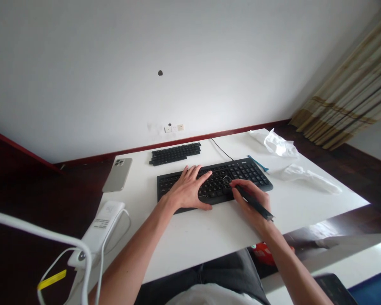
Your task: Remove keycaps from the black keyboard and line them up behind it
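Note:
A black keyboard (247,171) lies on the white table (190,233). My left hand (186,189) rests flat on its left half, fingers spread. My right hand (250,199) holds a slim black tool (255,204) like a pen, its wire-loop tip (227,181) touching the keys near the middle of the keyboard.
A row of detached black keys (174,153) lies behind the keyboard. A grey phone (117,174) sits at the far left, a white power adapter with cables (100,228) at the near left edge. Crumpled white wipes (279,144) and a plastic wrapper (307,176) lie at right.

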The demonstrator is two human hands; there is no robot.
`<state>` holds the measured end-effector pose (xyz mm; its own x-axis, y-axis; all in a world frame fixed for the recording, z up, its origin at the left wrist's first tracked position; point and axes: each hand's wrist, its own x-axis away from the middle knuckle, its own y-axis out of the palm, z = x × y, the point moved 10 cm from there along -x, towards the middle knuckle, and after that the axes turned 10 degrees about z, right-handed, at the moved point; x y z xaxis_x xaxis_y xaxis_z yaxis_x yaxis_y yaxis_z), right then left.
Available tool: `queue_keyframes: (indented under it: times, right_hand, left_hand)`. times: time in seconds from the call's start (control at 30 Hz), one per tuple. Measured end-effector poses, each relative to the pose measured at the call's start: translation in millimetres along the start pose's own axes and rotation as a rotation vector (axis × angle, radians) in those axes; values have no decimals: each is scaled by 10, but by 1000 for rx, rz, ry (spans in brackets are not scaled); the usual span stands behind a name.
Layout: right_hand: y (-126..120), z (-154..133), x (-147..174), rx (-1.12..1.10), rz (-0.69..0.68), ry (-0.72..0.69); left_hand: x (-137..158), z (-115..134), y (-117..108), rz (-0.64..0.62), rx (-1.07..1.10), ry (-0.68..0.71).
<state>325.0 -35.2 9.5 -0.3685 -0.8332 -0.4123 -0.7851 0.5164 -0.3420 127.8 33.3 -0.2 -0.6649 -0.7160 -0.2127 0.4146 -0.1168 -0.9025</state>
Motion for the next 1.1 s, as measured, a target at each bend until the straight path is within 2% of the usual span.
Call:
queue_keyframes:
  times: [0.1,0.23,0.4,0.53,0.67,0.8,0.93,1.1]
  right_hand:
    - [43,6,0,-73,-32,37]
    - [49,12,15,32,-74,57]
    - [-1,-65,122,118,-81,-11]
    - [10,-259,225,142,-82,-147]
    - [146,-507,313,116,-188,-317]
    - [236,-638,340,120,-298,-404]
    - [302,-702,314,177,-444,-431]
    - [425,-679,284,224,-639,-394]
  left_hand:
    - [24,90,-91,78,-15,31]
    - [46,296,-176,207,7,92]
    - [54,362,-101,265,53,92]
    - [72,370,-41,277,88,127]
    - [89,344,-40,289,108,128]
    - [96,344,-48,281,123,121]
    - [96,360,-63,276,129,113]
    - [86,378,-84,271,113,104]
